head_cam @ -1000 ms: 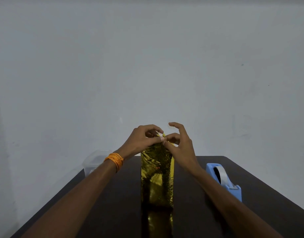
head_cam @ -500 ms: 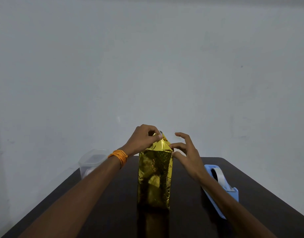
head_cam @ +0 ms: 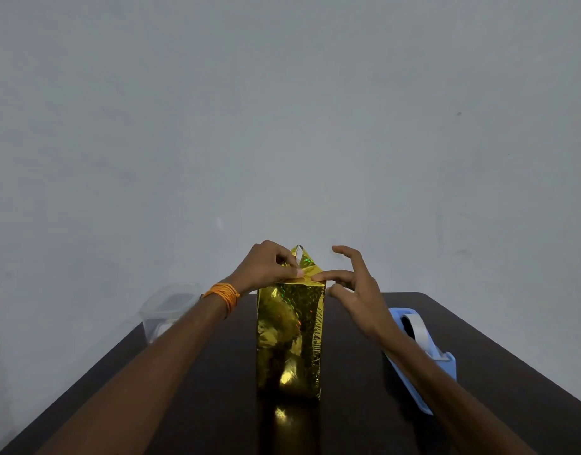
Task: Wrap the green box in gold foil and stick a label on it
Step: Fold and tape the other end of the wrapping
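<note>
The box stands upright in the middle of the dark table, fully covered in gold foil [head_cam: 289, 336]; no green shows. At its top a triangular foil flap [head_cam: 304, 261] sticks up. My left hand [head_cam: 266, 267], with an orange thread band on the wrist, sits at the box's top left and pinches the flap against the top edge. My right hand [head_cam: 351, 284] hovers at the top right with fingers spread; its index fingertip touches the folded foil edge. No label is in sight.
A blue tape dispenser [head_cam: 423, 353] with a white roll lies on the table to the right, partly behind my right forearm. A clear plastic container [head_cam: 166, 307] stands at the table's back left corner. A plain grey wall [head_cam: 282, 126] rises behind the table [head_cam: 479, 372].
The foil flap at the top has been folded into a triangle and now stands up. My left hand stayed pinching it while my right hand opened and drew slightly to the right.
</note>
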